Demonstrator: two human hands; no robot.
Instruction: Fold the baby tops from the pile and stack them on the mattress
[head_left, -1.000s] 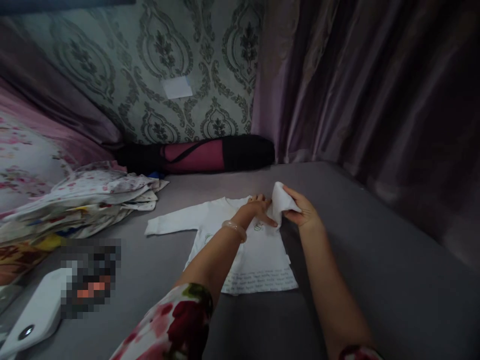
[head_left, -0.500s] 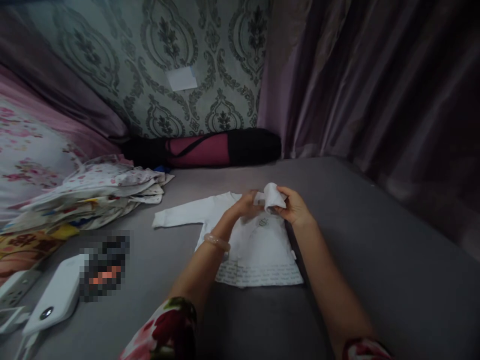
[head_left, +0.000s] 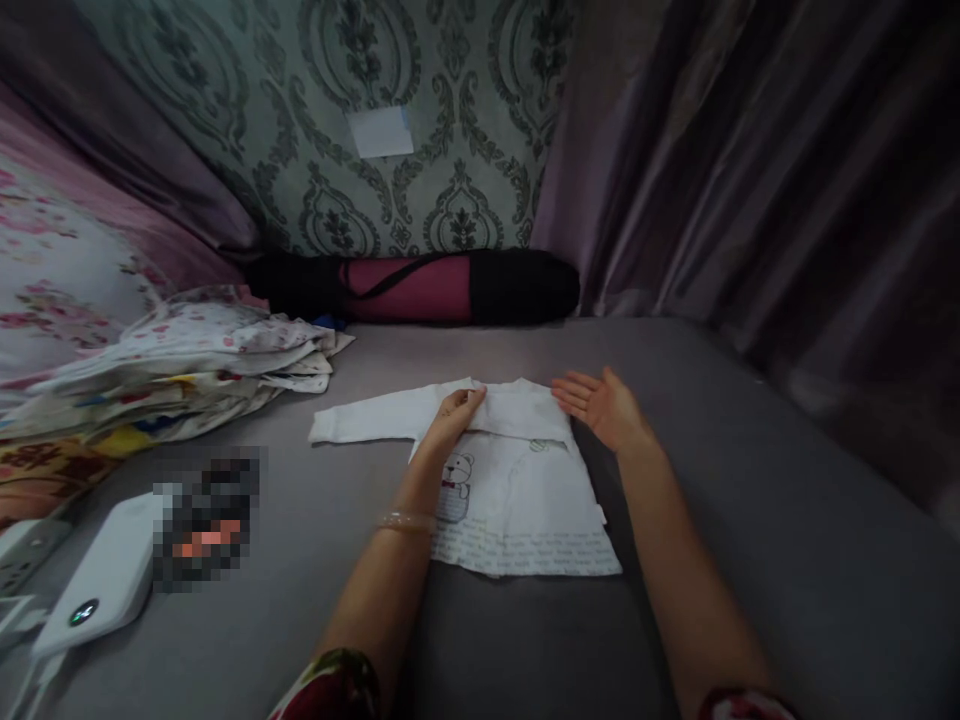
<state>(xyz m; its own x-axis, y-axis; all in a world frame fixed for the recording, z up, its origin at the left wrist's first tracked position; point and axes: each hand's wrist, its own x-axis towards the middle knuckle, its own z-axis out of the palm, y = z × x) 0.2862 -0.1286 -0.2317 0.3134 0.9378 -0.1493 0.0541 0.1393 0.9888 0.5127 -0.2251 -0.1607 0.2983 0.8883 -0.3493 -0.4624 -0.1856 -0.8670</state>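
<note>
A small white long-sleeved baby shirt (head_left: 525,500) lies flat on the grey bed sheet, with a printed bear and a band of lettering along its hem. Its left-hand sleeve stretches out to the side, while the right-hand sleeve is folded across the chest. My left hand (head_left: 456,415) is closed at the end of the folded sleeve, near the neckline, its fingertips pinching the fabric. Just beside the shirt's right shoulder, my right hand (head_left: 604,408) is open, fingers stretched toward the fold and holding nothing.
A pile of folded clothes (head_left: 225,350) lies at the left by a floral pillow (head_left: 52,260). Nearer are a white power bank (head_left: 105,565) with a cable, a power strip (head_left: 30,555) and a blurred-out item. A black and maroon long bag (head_left: 412,288) rests along the wall.
The sleeve, bunched up between both hands before, now lies folded across the shirt's chest. My right hand has let go and opened; my left hand has moved left with the cuff.
</note>
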